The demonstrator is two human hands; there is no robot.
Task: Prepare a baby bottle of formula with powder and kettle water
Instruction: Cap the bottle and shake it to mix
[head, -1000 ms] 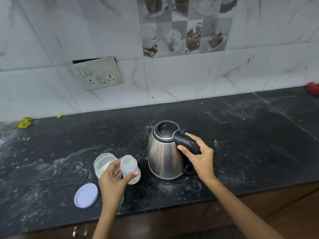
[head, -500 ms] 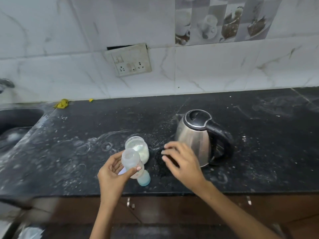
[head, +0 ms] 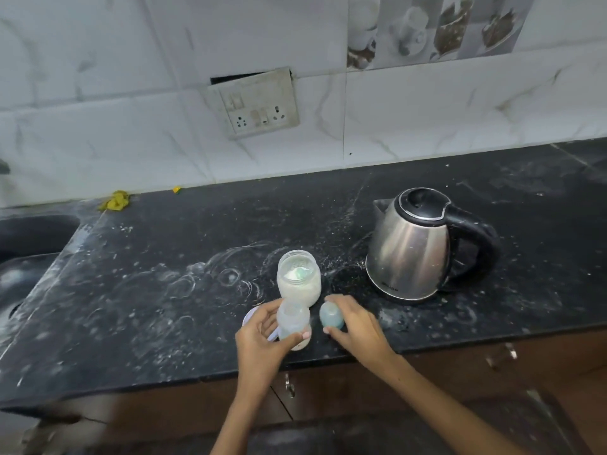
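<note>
My left hand (head: pixel 261 341) grips a clear baby bottle (head: pixel 293 323) near the counter's front edge; the bottle is uncapped and holds pale liquid. My right hand (head: pixel 356 326) curls around the bottle's blue-green cap (head: pixel 331 316) just right of it, fingers touching the cap. An open jar of white formula powder (head: pixel 299 278) stands directly behind the bottle. The steel kettle (head: pixel 410 246) with black lid and handle stands on the counter to the right, untouched.
The jar's pale lid (head: pixel 251 318) lies partly hidden under my left hand. The black counter (head: pixel 164 284) is dusted with powder. A sink (head: pixel 23 244) lies at far left, a socket plate (head: pixel 258 105) on the tiled wall, a yellow scrap (head: pixel 115 201) at the back.
My right hand let go of the kettle handle, crossed left and came down onto the bottle cap. The view has shifted, showing the sink at the left.
</note>
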